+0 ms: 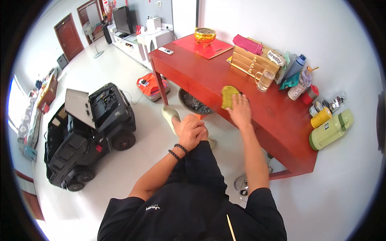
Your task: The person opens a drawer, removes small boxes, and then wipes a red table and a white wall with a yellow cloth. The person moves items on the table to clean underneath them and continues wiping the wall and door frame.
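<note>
My left hand rests over my bent knee, its fingers curled down and no object in it. Two dark bead bracelets circle that wrist. On the reddish-brown wooden table, my right hand presses a folded olive-green cloth flat against the top, near the front edge. Part of the cloth is hidden under the fingers. Just beyond it stands a glass mug with clear liquid inside, its handle towards the left.
Along the wall stand a gold drawer box, a blue bottle, a yellow can and a green thermos. A gold pot and a remote control occupy the far end. A black toy car stands left.
</note>
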Demonstrator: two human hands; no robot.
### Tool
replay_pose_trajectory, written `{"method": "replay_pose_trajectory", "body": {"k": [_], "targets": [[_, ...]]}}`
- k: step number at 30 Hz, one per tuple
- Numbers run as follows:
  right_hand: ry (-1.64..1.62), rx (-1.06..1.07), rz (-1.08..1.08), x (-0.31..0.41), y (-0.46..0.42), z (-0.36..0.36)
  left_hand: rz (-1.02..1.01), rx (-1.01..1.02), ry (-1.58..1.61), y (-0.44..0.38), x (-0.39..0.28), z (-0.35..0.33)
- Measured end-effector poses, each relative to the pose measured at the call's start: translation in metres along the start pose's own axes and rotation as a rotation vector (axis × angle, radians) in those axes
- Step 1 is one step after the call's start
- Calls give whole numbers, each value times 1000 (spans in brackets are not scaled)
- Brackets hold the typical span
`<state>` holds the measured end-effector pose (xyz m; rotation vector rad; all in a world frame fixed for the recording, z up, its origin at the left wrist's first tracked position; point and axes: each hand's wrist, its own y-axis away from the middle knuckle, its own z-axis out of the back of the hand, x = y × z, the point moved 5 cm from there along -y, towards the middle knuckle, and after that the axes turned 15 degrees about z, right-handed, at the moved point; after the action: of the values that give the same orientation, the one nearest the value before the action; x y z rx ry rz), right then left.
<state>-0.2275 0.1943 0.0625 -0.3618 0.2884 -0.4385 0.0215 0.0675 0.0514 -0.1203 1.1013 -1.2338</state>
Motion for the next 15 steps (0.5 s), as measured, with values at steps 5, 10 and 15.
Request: {"method": "replay_pose_trajectory", "body": {"k": [5,10,15], "targets": [[-93,44,-104,-47,96,46,88,-99,80,48,-11,63],[-50,18,-148,-65,155,72,502,-246,-52,99,71,102],[18,85,-146,-60,152,67,1181,5,-513,163,186,114]]}}
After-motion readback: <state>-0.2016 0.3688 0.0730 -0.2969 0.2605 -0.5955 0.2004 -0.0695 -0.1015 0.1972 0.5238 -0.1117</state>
